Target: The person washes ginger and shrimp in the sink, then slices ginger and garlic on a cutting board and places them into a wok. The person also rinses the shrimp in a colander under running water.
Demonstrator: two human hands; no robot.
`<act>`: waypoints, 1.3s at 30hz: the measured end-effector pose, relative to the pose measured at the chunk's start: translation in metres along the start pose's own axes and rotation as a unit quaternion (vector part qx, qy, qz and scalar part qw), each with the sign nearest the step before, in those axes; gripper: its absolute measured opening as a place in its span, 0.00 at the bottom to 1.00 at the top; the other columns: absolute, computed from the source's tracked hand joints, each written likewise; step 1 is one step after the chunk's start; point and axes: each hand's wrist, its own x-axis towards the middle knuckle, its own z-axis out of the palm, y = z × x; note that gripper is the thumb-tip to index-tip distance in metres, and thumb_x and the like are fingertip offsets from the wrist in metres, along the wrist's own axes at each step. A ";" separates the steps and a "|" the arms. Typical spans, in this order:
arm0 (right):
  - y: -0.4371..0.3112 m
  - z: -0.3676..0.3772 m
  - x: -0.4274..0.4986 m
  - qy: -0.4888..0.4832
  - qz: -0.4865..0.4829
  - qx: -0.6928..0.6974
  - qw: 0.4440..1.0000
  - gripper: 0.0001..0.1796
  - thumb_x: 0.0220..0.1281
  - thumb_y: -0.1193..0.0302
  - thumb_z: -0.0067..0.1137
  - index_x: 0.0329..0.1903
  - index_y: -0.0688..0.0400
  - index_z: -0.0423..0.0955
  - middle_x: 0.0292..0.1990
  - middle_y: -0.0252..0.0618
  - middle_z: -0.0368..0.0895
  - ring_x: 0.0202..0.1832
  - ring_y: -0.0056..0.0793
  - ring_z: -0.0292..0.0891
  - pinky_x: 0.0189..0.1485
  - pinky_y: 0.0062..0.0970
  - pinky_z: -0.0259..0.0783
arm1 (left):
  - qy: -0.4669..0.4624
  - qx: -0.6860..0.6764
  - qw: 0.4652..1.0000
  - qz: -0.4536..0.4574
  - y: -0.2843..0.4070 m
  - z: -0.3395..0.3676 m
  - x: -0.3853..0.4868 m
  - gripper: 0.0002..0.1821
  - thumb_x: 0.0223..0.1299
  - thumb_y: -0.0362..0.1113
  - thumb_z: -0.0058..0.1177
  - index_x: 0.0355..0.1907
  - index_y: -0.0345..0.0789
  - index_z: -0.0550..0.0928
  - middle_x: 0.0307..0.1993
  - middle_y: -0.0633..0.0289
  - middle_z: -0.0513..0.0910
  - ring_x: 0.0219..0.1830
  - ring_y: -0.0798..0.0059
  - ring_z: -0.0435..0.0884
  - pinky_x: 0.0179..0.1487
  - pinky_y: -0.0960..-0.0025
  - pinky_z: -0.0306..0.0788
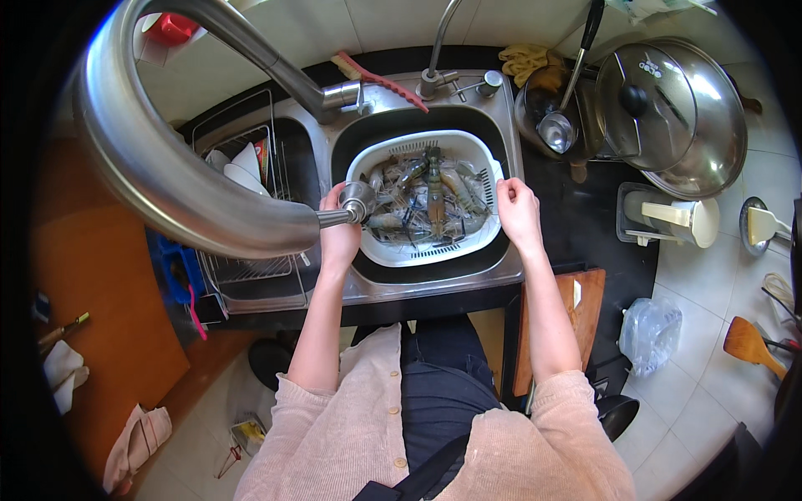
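A white plastic basket [426,255] with slotted sides sits in the right basin of a steel sink [432,289]. Several large raw prawns [435,194] with long thin claws lie heaped in it. My left hand [339,241] is at the basket's left rim, its fingers partly hidden by the tap's spout end. My right hand [521,211] has its fingers curled at the right rim; whether they grip it is hard to tell. The large steel tap [207,194] arches over the left side, its nozzle [358,201] above the basket's left edge.
A wire dish rack [276,150] with white bowls stands in the left basin. A red-handled brush [382,80] lies behind the sink. At right are a steel ladle [556,130], pan lids [658,106], a white-handled jug [673,216], a plastic bag [650,335] and a wooden board [589,300].
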 end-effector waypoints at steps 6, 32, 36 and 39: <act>-0.024 -0.020 -0.012 0.019 -0.017 0.019 1.000 0.14 0.68 0.67 0.55 0.33 0.67 0.75 0.21 0.44 0.77 0.23 0.32 0.75 0.31 0.32 0.71 | 0.004 -0.085 0.996 -0.037 0.034 -0.013 -0.007 0.24 0.60 0.25 0.52 0.61 0.30 0.71 0.54 0.49 0.73 0.56 0.59 0.75 0.63 0.64 0.66; 0.048 0.069 0.033 -0.115 0.038 -0.260 0.958 0.12 0.64 0.69 0.58 0.41 0.66 0.81 0.41 0.58 0.83 0.47 0.56 0.80 0.49 0.48 0.77 | 0.005 0.020 1.000 0.024 -0.072 0.057 -0.001 0.09 0.64 0.31 0.49 0.45 0.32 0.76 0.40 0.54 0.76 0.42 0.61 0.77 0.49 0.58 0.71; 0.051 0.071 0.035 -0.118 0.042 -0.254 0.959 0.11 0.64 0.69 0.58 0.40 0.66 0.81 0.41 0.58 0.83 0.47 0.56 0.80 0.49 0.48 0.77 | 0.055 0.017 0.998 -0.010 -0.084 0.074 0.002 0.09 0.70 0.37 0.46 0.42 0.34 0.76 0.35 0.60 0.74 0.35 0.72 0.75 0.43 0.64 0.71; 0.053 0.072 0.035 -0.112 0.044 -0.252 0.960 0.11 0.64 0.70 0.57 0.40 0.67 0.80 0.41 0.59 0.83 0.47 0.56 0.80 0.50 0.48 0.76 | 0.025 -0.024 0.997 -0.066 -0.085 0.076 0.002 0.10 0.70 0.37 0.47 0.47 0.34 0.76 0.41 0.57 0.76 0.42 0.67 0.76 0.50 0.62 0.70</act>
